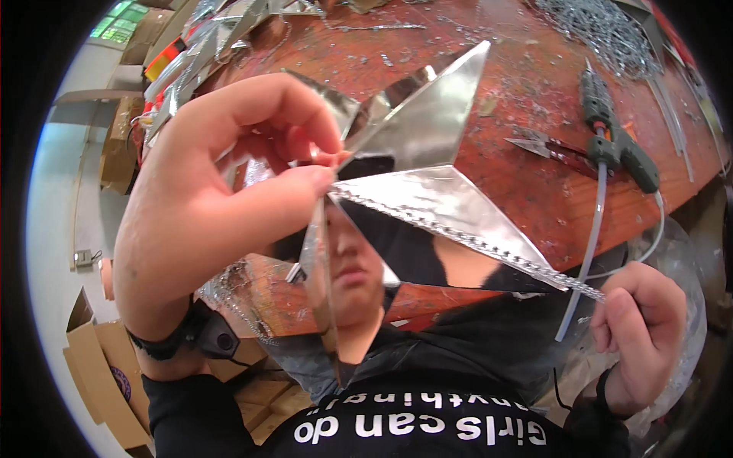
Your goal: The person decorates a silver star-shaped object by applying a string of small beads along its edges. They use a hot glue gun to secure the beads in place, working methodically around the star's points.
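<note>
- At mid-frame, a mirror-smooth, sharply faceted silver star is pinched near its centre by the left hand.
- Along one ridge, a linked metal chain is stretched, gripped at lower right by the right hand's curled fingers.
- At right, a grey-green glue gun is supported by the scuffed reddish surface.

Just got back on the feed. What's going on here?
A person is holding up a shiny silver star. The left hand pinches it at its centre, where one end of a silver chain meets it. The chain runs along one point of the star and past its tip to the right hand, which grips the other end. A glue gun and red-handled snips lie on the worktable, in neither hand.
</note>
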Available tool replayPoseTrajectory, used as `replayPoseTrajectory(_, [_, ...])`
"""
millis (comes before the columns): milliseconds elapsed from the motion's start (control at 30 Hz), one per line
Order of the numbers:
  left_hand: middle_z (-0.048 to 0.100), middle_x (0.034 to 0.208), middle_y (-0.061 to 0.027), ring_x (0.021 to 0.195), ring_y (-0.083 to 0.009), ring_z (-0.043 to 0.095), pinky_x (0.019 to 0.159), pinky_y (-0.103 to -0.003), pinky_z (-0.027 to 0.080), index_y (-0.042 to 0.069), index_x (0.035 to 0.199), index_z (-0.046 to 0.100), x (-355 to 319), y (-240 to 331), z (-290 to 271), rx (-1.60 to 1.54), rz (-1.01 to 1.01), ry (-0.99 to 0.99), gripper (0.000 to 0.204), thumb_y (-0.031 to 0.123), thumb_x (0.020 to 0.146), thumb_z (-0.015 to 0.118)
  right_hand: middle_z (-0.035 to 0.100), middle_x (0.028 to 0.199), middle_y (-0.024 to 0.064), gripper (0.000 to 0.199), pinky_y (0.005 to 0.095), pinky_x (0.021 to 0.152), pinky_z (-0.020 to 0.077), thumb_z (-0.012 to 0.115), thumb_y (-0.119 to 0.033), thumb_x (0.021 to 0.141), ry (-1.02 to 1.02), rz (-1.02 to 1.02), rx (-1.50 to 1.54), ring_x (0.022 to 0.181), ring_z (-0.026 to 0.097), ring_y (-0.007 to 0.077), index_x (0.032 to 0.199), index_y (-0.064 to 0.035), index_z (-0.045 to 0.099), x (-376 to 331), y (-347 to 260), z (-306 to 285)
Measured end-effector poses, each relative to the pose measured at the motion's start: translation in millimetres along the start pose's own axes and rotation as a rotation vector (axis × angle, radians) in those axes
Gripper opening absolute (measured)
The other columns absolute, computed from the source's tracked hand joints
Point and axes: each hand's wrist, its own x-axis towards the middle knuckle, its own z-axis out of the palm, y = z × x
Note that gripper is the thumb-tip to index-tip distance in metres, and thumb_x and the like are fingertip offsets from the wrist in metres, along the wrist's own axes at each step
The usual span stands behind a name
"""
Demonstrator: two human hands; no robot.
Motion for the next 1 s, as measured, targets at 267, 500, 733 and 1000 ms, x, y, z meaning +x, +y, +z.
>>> replayPoseTrajectory(267, [0.050,0.088,-0.0011,0.083,-0.0088,0.046,0.080,-0.022,0.039,0.000,0.089,0.055,1,1,-1,0.077,0.007,0.002,0.022,0.007,0.069,0.055,0.055,0.056,0.0002,0.013,0.0206,0.046,0.0342,0.058,-0.002,0.086,-0.070,-0.024,-0.013,0.049,0.046,0.0046,0.074,0.0028,0.059,3,7,-2])
replayPoseTrajectory(500, [0.049,0.088,-0.0006,0.083,-0.0084,0.045,0.080,-0.022,0.038,0.001,0.090,0.054,-1,1,3,0.081,0.007,0.023,0.022,0.009,0.070,0.056,0.051,0.053,0.0002,0.012,0.0219,0.046,0.0338,0.062,-0.001,0.082,-0.046,0.028,-0.074,0.048,0.044,0.0047,0.072,0.0021,0.059,5,7,3])
replayPoseTrajectory(733, [0.049,0.087,-0.0002,0.083,-0.0079,0.045,0.080,-0.022,0.038,0.001,0.090,0.054,-1,1,4,0.071,0.015,0.038,0.022,0.010,0.070,0.056,0.049,0.052,0.0011,0.012,0.0227,0.046,0.0332,0.063,-0.003,0.082,-0.034,0.059,-0.128,0.047,0.043,0.0056,0.071,0.0016,0.058,5,9,5])
replayPoseTrajectory(1000, [0.048,0.087,0.0002,0.083,-0.0075,0.044,0.079,-0.021,0.037,0.001,0.090,0.054,-2,-1,4,0.067,0.008,0.038,0.023,0.011,0.070,0.057,0.048,0.054,0.0010,0.016,0.0228,0.047,0.0332,0.063,-0.006,0.084,-0.034,0.073,-0.080,0.049,0.042,0.0057,0.072,0.0015,0.057,7,13,6])
